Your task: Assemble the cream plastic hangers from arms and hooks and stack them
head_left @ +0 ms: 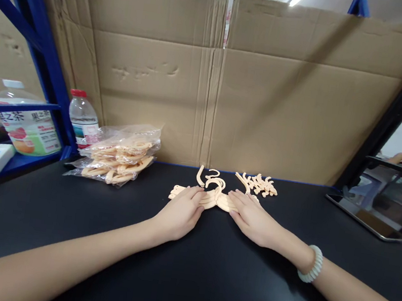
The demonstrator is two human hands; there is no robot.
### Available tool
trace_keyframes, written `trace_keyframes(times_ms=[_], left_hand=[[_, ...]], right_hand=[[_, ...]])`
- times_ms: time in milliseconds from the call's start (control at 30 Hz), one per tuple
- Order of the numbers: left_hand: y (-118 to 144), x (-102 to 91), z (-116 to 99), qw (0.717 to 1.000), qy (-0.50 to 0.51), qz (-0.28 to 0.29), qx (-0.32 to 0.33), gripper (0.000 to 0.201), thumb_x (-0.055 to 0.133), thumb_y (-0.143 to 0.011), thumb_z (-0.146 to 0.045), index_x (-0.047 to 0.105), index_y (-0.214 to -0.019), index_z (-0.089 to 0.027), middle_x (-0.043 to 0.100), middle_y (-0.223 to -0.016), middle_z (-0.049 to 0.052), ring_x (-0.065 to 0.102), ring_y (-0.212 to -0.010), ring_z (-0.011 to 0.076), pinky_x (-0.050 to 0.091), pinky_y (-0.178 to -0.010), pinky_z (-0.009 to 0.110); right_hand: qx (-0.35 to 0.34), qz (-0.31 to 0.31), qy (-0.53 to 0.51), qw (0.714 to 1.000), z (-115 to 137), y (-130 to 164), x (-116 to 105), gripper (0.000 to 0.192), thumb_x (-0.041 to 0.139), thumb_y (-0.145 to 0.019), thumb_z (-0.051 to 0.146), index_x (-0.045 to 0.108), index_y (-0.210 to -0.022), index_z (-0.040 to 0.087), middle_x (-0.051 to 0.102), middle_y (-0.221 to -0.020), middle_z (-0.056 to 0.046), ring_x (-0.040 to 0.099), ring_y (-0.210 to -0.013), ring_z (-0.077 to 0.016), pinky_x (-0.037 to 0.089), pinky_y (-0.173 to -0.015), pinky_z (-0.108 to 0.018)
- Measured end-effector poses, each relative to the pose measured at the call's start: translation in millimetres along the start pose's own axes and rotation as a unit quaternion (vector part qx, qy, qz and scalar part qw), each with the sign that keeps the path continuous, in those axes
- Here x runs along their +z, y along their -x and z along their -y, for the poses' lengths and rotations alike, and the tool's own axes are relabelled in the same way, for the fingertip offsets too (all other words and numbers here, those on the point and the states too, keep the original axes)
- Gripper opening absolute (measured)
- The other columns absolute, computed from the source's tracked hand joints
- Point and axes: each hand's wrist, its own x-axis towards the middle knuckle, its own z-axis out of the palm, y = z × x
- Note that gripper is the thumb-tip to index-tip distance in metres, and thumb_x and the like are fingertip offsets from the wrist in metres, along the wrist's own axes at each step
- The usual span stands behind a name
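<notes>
Left hand (181, 213) and right hand (255, 220) lie over the two sides of a beige hanger stack (210, 201) at centre frame, fingers laid across the top, thumbs toward the near edge; can't tell if they grip or just rest. Stack is on the black table (183, 277). Best handling, I'd judge: even pressure both sides, layers lined up, curved hooks (222, 183) kept together. Just beyond: loose curved piece (199, 176), small hook piece (215, 171); pile of small parts (261, 185) right of centre, better not nudged. Plastic bag (113, 135) of similar pieces left of centre, cardboard wall (304, 110) behind.
</notes>
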Motion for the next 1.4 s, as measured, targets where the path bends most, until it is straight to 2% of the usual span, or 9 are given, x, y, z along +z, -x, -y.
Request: trace_keyframes(times_ms=[267,467,567,700,833,1000,1167,1400], left_hand=[[0,-3.0,-4,0.999,0.030,-0.031,0.003,0.033,0.047,-0.084,-0.011,0.049,-0.116,-0.017,0.060,-0.115,0.011,0.055,-0.108,0.0254,0.041,-0.100,0.046],[0,-5.4,-7,0.999,0.011,-0.033,0.021,0.031,0.047,-0.082,-0.008,0.050,-0.111,-0.017,0.061,-0.114,0.009,0.056,-0.106,0.0248,0.034,-0.106,0.048],[1,-6.9,-8,0.999,0.005,-0.034,0.023,0.028,0.047,-0.081,-0.008,0.051,-0.108,-0.018,0.062,-0.111,0.009,0.056,-0.104,0.0252,0.039,-0.100,0.046],[0,-8.6,-8,0.999,-0.001,-0.041,0.028,0.028,0.049,-0.081,-0.009,0.052,-0.107,-0.019,0.062,-0.111,0.008,0.055,-0.105,0.0253,0.044,-0.090,0.042],[0,-9.2,-8,0.998,-0.007,-0.050,0.032,0.031,0.049,-0.079,-0.009,0.052,-0.107,-0.021,0.063,-0.110,0.006,0.055,-0.105,0.0247,0.043,-0.091,0.042],[1,-8.3,-8,0.998,-0.007,-0.046,0.034,0.032,0.049,-0.079,-0.009,0.051,-0.108,-0.022,0.062,-0.112,0.006,0.054,-0.107,0.0252,0.041,-0.092,0.043],[0,-9.2,-9,0.998,-0.009,-0.045,0.032,0.025,0.049,-0.079,-0.010,0.052,-0.100,-0.021,0.063,-0.106,0.005,0.054,-0.106,0.0240,0.041,-0.093,0.041],[1,-14.1,-12,0.999,-0.025,-0.032,0.012,0.016,0.049,-0.078,-0.012,0.050,-0.090,-0.021,0.061,-0.097,0.004,0.054,-0.096,0.0233,0.041,-0.083,0.039]], right_hand=[[0.010,0.002,-0.006,1.000,2,2,-1,0.053,0.029,-0.095,0.033,0.038,-0.141,0.008,0.039,-0.146,-0.016,0.027,-0.139,-0.0302,0.021,-0.113,-0.055],[0.008,0.008,-0.007,1.000,4,2,-3,0.054,0.029,-0.095,0.034,0.037,-0.142,0.008,0.039,-0.147,-0.016,0.025,-0.140,-0.0299,0.021,-0.113,-0.055],[0.003,0.002,-0.018,1.000,3,2,-3,0.054,0.030,-0.095,0.036,0.037,-0.142,0.009,0.039,-0.146,-0.016,0.026,-0.140,-0.0299,0.021,-0.113,-0.055],[-0.019,-0.039,-0.049,0.998,2,3,-3,0.050,0.033,-0.095,0.036,0.043,-0.138,0.013,0.045,-0.142,-0.015,0.033,-0.136,-0.0302,0.026,-0.110,-0.057],[-0.044,-0.100,-0.088,0.990,1,2,-3,0.041,0.038,-0.093,0.033,0.052,-0.130,0.018,0.054,-0.134,-0.012,0.043,-0.129,-0.0283,0.035,-0.106,-0.052],[-0.040,-0.150,-0.131,0.979,1,-1,-5,0.034,0.041,-0.093,0.034,0.060,-0.117,0.020,0.062,-0.121,-0.011,0.053,-0.117,-0.0259,0.040,-0.102,-0.046],[-0.030,-0.174,-0.162,0.971,2,-3,-8,0.029,0.043,-0.092,0.032,0.063,-0.107,0.017,0.066,-0.110,-0.011,0.059,-0.105,-0.0240,0.046,-0.094,-0.040],[-0.023,-0.184,-0.178,0.966,-1,-4,-8,0.023,0.046,-0.090,0.029,0.064,-0.099,0.018,0.068,-0.101,-0.009,0.061,-0.098,-0.0232,0.045,-0.090,-0.040]])
